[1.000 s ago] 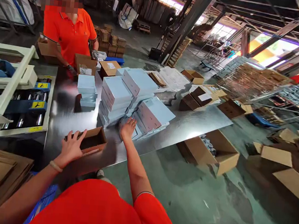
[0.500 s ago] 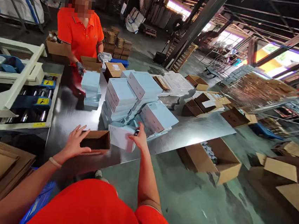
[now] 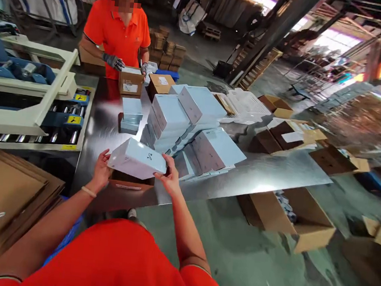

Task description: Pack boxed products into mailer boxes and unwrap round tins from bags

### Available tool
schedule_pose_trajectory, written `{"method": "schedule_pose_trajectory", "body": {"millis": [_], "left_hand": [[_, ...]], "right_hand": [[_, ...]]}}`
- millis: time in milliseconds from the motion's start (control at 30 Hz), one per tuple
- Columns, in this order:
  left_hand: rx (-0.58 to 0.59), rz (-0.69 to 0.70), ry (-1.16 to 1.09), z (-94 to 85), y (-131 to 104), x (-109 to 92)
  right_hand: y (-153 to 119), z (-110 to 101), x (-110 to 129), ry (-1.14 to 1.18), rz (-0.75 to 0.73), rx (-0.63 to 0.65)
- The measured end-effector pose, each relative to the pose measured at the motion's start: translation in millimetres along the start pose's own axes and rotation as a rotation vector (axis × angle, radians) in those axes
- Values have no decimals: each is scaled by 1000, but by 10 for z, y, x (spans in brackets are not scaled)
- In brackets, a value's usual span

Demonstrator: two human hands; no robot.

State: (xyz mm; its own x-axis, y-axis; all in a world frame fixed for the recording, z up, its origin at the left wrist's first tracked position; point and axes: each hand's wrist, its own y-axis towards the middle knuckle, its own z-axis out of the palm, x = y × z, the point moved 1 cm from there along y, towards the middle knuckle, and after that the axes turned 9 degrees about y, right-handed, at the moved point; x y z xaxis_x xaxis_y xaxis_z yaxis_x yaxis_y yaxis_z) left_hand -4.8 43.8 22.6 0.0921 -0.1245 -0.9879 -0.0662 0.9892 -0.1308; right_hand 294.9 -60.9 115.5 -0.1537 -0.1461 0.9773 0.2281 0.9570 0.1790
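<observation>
Between my two hands a white product box (image 3: 136, 160) is held by its ends, tilted, with a small dark squiggle on its side. My left hand (image 3: 101, 169) grips the left end and my right hand (image 3: 170, 175) the right end. Right under it stands an open brown carton (image 3: 132, 185) on the metal table (image 3: 108, 108); the white box hides most of its opening. Just beyond and to the right rise stacks of similar white boxes (image 3: 171, 114), with another white box (image 3: 218, 148) on a lower pile nearer my right hand.
Across the table a co-worker in an orange shirt (image 3: 125, 29) has gloved hands at a brown carton (image 3: 130, 83). A roller conveyor (image 3: 54, 135) lies left, flattened cardboard (image 3: 6, 197) near left. An open carton (image 3: 287, 215) is beyond the table's right edge.
The white box has been lifted from beside the stack and moved left over the brown carton. My left hand has taken its left end. The co-worker's hands have moved to a carton.
</observation>
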Motion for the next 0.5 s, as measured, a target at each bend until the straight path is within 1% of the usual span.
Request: {"method": "schedule_pose_trajectory", "body": {"millis": [67,167,200,233,300,367,400,433,500], "left_hand": [[25,-13,-50,-15,-6,2],[58,-15,-54,-30,-37,14],[40,-21,-28,-37,-48,19],[9,-28,8,-46,-57,24],[-48,-45,95,-70,-66,29],[-54,-68,156,-93,-66,30],[-47,-77,169,-101,-64,28],[-41,-84,173,-106,-60,26],[-39,-86,170,-109,-53,22]], "right_hand": [[-9,63,-107,-63,14,106],[-45,27,-225,-226,11,262],[-57,-1,-250,-286,1,279],[-68,-29,-269,-336,-6,263],[-83,-74,-292,-383,25,187],[-90,-86,-292,-375,98,144],[-89,-78,-276,-371,122,146],[-84,-60,-248,-377,127,167],[-63,0,-160,-433,96,287]]}}
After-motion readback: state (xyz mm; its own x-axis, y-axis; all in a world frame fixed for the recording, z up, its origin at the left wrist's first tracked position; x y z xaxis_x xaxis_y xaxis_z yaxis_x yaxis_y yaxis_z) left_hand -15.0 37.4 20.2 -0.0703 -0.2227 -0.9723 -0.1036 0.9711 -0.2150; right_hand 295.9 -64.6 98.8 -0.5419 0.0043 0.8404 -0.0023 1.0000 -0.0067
